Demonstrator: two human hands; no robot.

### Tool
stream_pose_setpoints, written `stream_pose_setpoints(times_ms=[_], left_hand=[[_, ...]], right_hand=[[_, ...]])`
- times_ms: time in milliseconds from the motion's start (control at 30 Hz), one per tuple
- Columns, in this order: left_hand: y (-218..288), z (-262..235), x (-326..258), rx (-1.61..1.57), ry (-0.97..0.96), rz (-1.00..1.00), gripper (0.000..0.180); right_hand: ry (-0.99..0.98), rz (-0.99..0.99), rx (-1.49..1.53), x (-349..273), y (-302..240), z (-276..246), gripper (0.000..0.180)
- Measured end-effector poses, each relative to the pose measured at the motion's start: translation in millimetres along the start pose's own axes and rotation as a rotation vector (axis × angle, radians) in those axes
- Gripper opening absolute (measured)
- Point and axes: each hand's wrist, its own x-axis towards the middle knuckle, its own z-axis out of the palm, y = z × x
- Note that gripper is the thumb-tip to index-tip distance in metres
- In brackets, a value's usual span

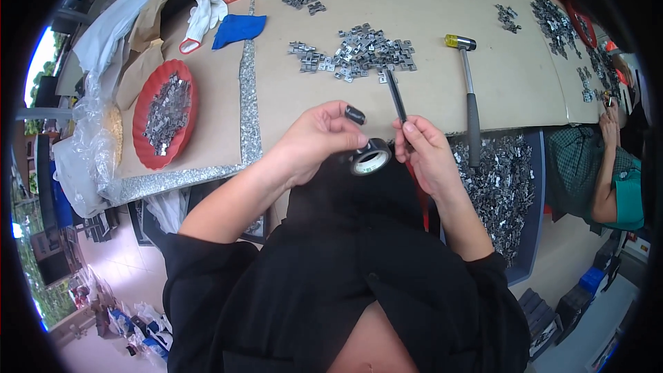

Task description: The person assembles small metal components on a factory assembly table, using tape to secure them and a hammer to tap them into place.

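Note:
My left hand is closed around the edge of a roll of black tape, held in front of my lap. A black wrap covers the tip of one of its fingers. Just to the right, the fingers of my right hand pinch a slim black tool; its kind is unclear. The tool tilts up and away, its far tip near a pile of small metal clips on the table.
A hammer lies right, its handle over the table edge. Below is a blue bin of metal parts. Left are a red dish, white gloves and a blue cloth. Another person's hand is far right.

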Motion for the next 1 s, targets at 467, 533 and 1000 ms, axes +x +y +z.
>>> stream_pose_setpoints(times_ms=[467,533,1000], left_hand=[[32.0,19.7,52.7,0.320,0.113,-0.237,0.017],[33.0,25.3,53.4,0.316,0.154,-0.266,0.017],[40.7,28.3,64.2,0.283,0.059,-0.284,0.021]], right_hand=[[0.151,0.118,-0.131,-20.5,-4.1,-39.2,0.021],[0.150,0.132,-0.158,-20.2,-5.5,-43.7,0.021],[0.213,0.156,-0.381,-24.1,-39.5,-41.2,0.030]])
